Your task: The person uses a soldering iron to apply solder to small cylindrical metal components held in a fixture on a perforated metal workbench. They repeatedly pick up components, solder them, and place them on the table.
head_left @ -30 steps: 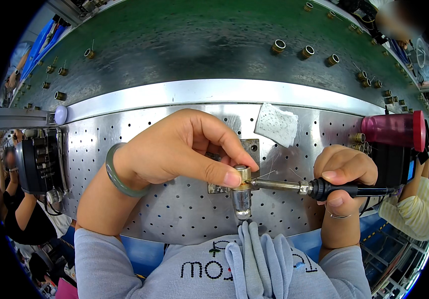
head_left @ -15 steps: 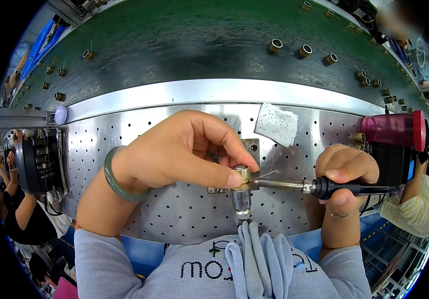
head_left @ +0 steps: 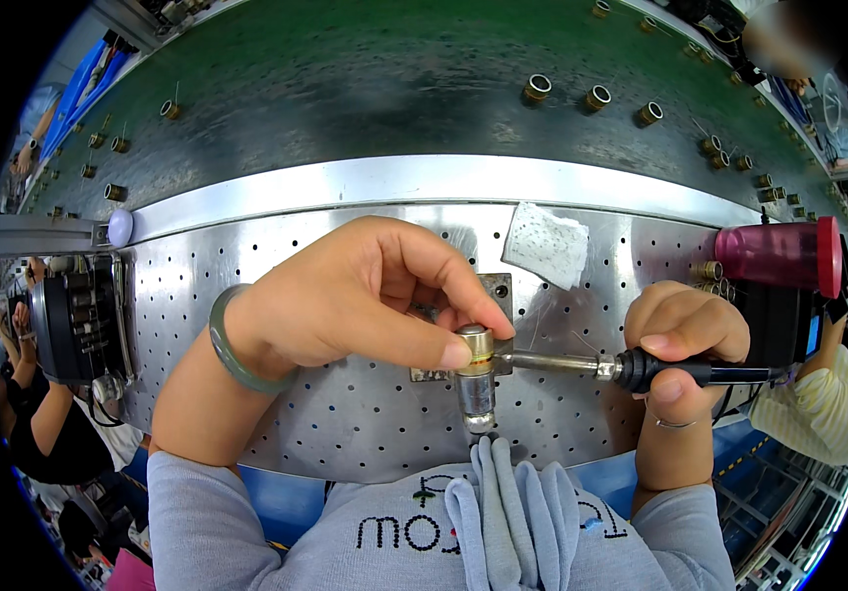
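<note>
My left hand (head_left: 374, 305), with a green bangle at its wrist, pinches a small metal cylinder (head_left: 477, 355) between thumb and forefinger. The cylinder has a brass-coloured band and a silvery lower part with a rounded end. My right hand (head_left: 688, 340) grips a soldering iron (head_left: 648, 370) by its black handle. The iron lies level, and its metal shaft reaches left to the cylinder's side. Whether the tip touches is too small to tell. Behind the cylinder a flat metal plate (head_left: 496, 288) shows partly past my fingers.
A perforated metal worktop (head_left: 345, 424) lies under my hands, with a whitish pad (head_left: 546, 246) on it. Beyond the rail, several brass-and-silver cylinders (head_left: 538, 89) stand on a green belt (head_left: 365, 98). A pink cup (head_left: 774, 254) lies at the right; a black device (head_left: 64, 330) stands left.
The cylinders on the green belt have shifted slightly left. My hands, the held cylinder and the soldering iron stay nearly where they were.
</note>
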Tool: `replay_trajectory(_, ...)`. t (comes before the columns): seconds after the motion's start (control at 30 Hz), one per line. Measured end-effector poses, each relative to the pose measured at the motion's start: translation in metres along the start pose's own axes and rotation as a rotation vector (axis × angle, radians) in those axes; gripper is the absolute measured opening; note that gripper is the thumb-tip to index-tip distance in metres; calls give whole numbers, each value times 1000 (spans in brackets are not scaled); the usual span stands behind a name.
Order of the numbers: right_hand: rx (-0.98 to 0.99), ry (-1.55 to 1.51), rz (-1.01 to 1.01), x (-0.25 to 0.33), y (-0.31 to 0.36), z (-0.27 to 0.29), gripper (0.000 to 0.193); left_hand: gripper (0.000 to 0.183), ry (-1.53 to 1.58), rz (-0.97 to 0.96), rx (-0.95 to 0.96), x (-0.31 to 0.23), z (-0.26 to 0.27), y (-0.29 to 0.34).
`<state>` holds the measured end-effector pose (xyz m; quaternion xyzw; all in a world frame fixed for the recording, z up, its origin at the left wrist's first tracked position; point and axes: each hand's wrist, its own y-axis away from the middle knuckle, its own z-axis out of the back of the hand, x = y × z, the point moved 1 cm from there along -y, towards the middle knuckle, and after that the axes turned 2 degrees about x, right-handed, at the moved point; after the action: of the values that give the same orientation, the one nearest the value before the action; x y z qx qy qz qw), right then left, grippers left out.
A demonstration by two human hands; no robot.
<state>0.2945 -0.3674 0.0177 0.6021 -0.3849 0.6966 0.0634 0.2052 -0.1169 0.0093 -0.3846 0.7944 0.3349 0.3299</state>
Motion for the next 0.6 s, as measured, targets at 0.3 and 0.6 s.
replay_trajectory(0.3,-104,-5,-8,0,3,6,17,33,56,-32,106,4,10,-3)
replay_trajectory(0.6,-110,-48,-37,0,5,7,19,43,41,-166,81,2,7,-7)
